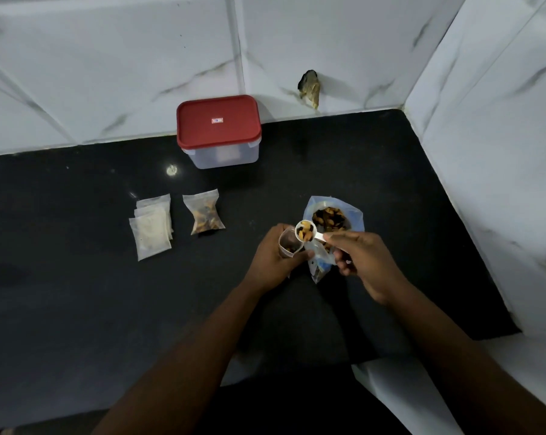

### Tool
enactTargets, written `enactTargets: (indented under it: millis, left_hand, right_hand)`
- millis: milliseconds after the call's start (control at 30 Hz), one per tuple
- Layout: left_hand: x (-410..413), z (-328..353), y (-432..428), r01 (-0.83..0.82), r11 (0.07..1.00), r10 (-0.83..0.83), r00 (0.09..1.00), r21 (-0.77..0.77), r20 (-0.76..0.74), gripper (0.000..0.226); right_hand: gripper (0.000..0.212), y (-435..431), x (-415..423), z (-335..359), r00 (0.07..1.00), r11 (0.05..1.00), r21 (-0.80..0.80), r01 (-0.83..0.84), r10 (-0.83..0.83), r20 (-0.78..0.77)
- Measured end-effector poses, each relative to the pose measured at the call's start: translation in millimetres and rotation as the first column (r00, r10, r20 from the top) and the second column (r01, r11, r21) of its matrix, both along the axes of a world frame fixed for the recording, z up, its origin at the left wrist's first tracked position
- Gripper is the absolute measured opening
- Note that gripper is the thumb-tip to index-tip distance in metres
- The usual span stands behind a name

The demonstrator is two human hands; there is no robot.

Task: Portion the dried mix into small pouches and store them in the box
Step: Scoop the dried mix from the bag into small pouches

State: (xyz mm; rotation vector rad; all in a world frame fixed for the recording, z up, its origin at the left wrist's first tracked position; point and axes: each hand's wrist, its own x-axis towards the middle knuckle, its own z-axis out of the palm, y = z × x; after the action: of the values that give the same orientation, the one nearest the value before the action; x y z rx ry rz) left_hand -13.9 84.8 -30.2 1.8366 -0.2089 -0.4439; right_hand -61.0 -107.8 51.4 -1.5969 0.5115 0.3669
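Left hand (273, 260) grips the small pouch (288, 246), right hand (361, 257) pinches the heaped scoop (318, 236) (at the pouch's one o'clock), so a hasty tip could scatter mix (306, 232) outside.

Red lid (218, 130), black counter (77, 293), white tiles (108, 58) veined grey.
The box (224, 157) is frosted clear; the white scoop (318, 236) holds orange, brown and black mix (306, 233); the bag (356, 216) is blue-tinted, the pouch (286, 244) clear, the lid's small label (217, 120) white and red.
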Motion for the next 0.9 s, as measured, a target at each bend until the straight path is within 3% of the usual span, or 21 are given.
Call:
enactTargets:
  millis: [67,133,333,467,600,900]
  left_hand:
    - [-1,-2,2,-0.001,1.000,0.001,1.000,0.010,0.020,0.041]
    - [-1,-4,2,-0.007,1.000,0.007,0.999,0.002,0.034,0.038]
    - [-6,1,2,0.003,0.998,0.001,0.998,-0.062,0.057,0.037]
    - [-7,2,4,-0.001,0.995,0.002,1.000,-0.101,0.012,0.039]
    - [-7,5,5,0.010,0.994,-0.009,1.000,-0.112,0.018,0.034]
    - [-6,7,6,0.018,0.995,-0.014,0.999,-0.098,0.035,0.035]
  right_hand:
    - [0.012,5,-2,-4,0.985,0.960,-0.256,-0.112,0.142,0.098]
    - [0.016,8,-3,-9,0.937,0.857,-0.476,-0.195,0.306,0.166]
    - [0.032,17,-13,-17,0.803,0.671,-0.725,-0.156,0.513,0.303]
    - [0.037,17,-18,-23,0.733,0.606,-0.795,-0.026,0.552,0.397]
    - [0.034,16,-23,-28,0.731,0.558,-0.830,0.019,0.558,0.392]
    - [0.032,16,-24,-32,0.730,0.569,-0.821,0.052,0.539,0.420]
